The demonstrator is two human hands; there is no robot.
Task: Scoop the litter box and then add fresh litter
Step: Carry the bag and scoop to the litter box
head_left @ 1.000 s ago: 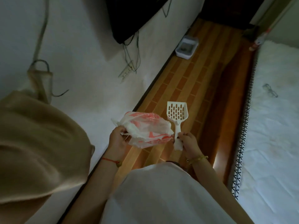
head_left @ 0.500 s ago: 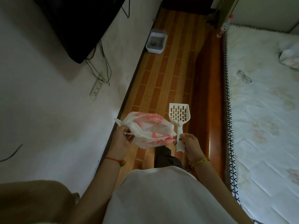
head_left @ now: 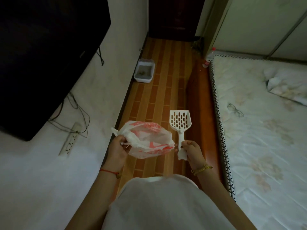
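A white litter box (head_left: 144,78) stands on the floor against the left wall, well ahead of me, with dark clumps in its litter. My left hand (head_left: 118,148) grips the edge of a white plastic bag with red print (head_left: 146,140). My right hand (head_left: 191,149) holds the handle of a white slotted litter scoop (head_left: 180,121), together with the bag's other edge. The scoop's head points forward and holds nothing. Both hands are in front of my waist, far from the box.
A narrow strip of brick-patterned floor (head_left: 163,90) runs between the white left wall and a bed (head_left: 265,130) on the right. Glasses (head_left: 235,110) lie on the bed. A black TV (head_left: 43,52), cables and a power strip (head_left: 70,138) hang on the wall. A bottle (head_left: 209,58) stands by the bed corner.
The view has swung right and moved forward along the floor; the tan bag on the left has left view. The litter box now looks nearer. Both hands keep their hold.
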